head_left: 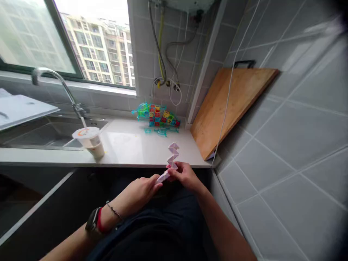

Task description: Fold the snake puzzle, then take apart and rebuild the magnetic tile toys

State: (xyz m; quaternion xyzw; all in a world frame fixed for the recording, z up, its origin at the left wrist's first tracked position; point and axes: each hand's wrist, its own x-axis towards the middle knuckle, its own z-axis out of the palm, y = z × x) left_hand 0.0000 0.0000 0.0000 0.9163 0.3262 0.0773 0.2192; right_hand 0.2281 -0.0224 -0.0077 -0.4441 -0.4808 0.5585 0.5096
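Note:
A pale pink and white twisty snake puzzle (173, 158) is held in front of the counter's front edge, its upper part bent in a zigzag of wedge segments. My left hand (143, 189) is closed on the puzzle's lower left end, thumb on top. Around the middle of the same puzzle, my right hand (185, 175) is closed with thumb and fingers pinching it. The zigzag end rises free above my right hand. Some segments are covered by my fingers.
On the white counter (130, 145) stand a lidded drink cup with a straw (94, 143) and a colourful translucent block toy (157, 117). A sink with a faucet (73, 98) is at left. A wooden board (231, 105) leans against the right wall, with a white cable (229, 87) hanging before it.

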